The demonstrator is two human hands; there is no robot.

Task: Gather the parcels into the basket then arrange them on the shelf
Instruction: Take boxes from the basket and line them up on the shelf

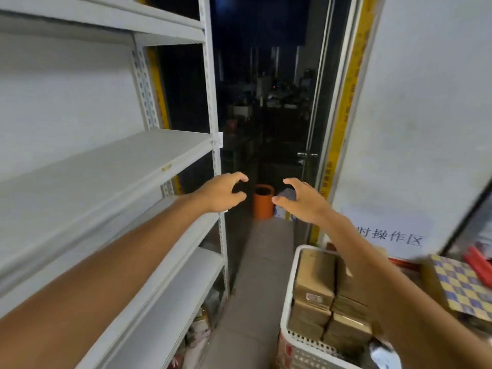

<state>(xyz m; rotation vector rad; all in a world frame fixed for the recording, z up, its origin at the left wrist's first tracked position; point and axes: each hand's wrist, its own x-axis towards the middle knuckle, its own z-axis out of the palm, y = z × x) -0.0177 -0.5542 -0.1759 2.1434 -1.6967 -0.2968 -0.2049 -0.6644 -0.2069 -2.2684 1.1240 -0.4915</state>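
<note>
1. Head view: both bare arms reach forward at about the height of the middle shelf board. The left hand [223, 193] is half open, its fingers curved in a C toward the thumb, and holds nothing.
2. The right hand [302, 202] faces it in the same clawed pose, with a gap between the two. A dark grey patch shows between its thumb and fingers; I cannot tell whether it is held or lies behind.
3. The parcels [314, 278] sit well below and nearer than the hands, under the right forearm, and neither hand touches them.
4. They are brown cardboard boxes packed close together in a white basket [287, 312] with a perforated wall, which stands at the lower right.
5. The white metal shelf [106, 166] runs along the left, just beside the left arm. Its middle and upper boards are bare; some packets [197, 331] lie on the lowest level.
6. A box with a blue and yellow chequered top [458, 286] stands right of the basket, with red things [479, 262] behind it.
7. The floor [266, 262] is grey, a narrow aisle between shelf and basket.
8. An orange bin [263, 201] stands at the far end of the aisle, seen between the two hands.
9. Beyond it, a glass door [307, 155] edged with yellow strips gives onto a dark room.
10. A white wall [426, 102] on the right carries a paper sign [391, 235] with printed characters.
</note>
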